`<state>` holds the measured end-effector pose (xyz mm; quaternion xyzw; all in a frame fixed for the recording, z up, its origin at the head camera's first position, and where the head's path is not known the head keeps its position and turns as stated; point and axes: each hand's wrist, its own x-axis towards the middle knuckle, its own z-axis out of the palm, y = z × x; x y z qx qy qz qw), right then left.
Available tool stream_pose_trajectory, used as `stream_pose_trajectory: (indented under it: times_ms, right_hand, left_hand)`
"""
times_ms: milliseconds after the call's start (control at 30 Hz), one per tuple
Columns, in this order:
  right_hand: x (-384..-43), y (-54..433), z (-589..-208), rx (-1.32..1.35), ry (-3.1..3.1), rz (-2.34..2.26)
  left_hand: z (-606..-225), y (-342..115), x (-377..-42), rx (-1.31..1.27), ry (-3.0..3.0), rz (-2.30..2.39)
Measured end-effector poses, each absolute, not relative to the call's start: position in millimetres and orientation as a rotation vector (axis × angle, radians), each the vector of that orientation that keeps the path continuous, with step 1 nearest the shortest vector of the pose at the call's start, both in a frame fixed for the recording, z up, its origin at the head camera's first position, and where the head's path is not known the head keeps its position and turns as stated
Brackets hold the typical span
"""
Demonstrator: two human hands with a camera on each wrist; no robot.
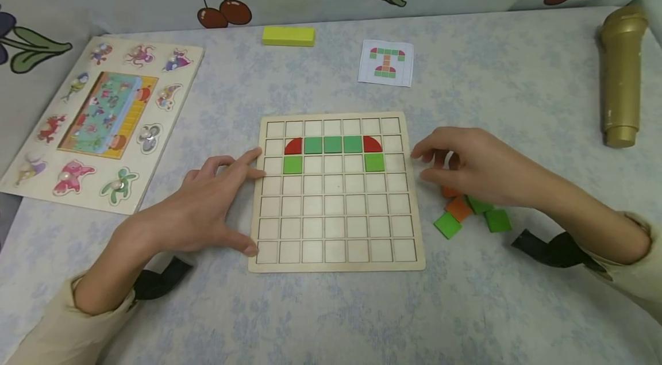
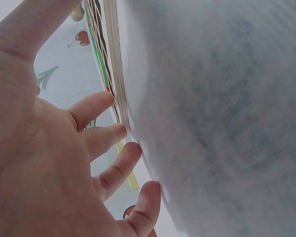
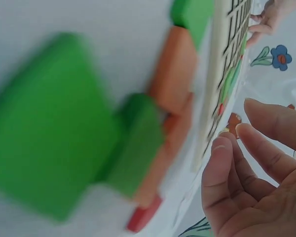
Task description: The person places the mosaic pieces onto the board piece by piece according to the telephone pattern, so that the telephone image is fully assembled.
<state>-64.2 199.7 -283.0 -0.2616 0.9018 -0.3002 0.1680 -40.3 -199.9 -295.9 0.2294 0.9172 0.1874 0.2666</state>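
A square wooden grid board (image 1: pixel 336 267) lies before me. Across its second row run a red quarter-round tile (image 1: pixel 293 146), three dark green squares (image 1: pixel 333 145) and another red quarter-round (image 1: pixel 372 145); below each red one sits a light green square (image 1: pixel 374 162). My left hand (image 1: pixel 201 210) touches the board's left edge, fingers spread, thumb near the front corner. Bent and holding nothing, the fingers of my right hand (image 1: pixel 465 164) hover just off the right edge. Under that hand lie loose green (image 1: pixel 447 226) and orange tiles (image 1: pixel 458 208), plus a red tile (image 3: pixel 144 215) in the right wrist view.
A printed pattern card (image 1: pixel 385 62) lies behind the board, with a yellow block (image 1: pixel 288 37) to its left. An animal peg puzzle (image 1: pixel 170 164) takes up the left side. At far right lies a gold microphone-shaped object (image 1: pixel 622 77). A patterned wall stands behind.
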Motion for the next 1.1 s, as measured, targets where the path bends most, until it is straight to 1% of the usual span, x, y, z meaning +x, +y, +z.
stream_pose_trajectory:
  times_ms: [133, 433, 667, 1100]
  right_hand:
    - [-56, 215, -291, -0.732, 2.573, -0.866]
    - [-44, 236, -302, -0.8, 2.621, -0.897]
    - [-42, 241, -306, -0.83, 2.616, -0.93]
    - [-40, 242, -309, -0.789, 2.64, -0.906]
  left_hand:
    - [-296, -200, -41, 0.616, 2.477, 0.504]
    - [-297, -200, -41, 0.609, 2.476, 0.499]
    - [-296, -201, -41, 0.612, 2.481, 0.494]
    - [-295, -201, -40, 0.616, 2.471, 0.509]
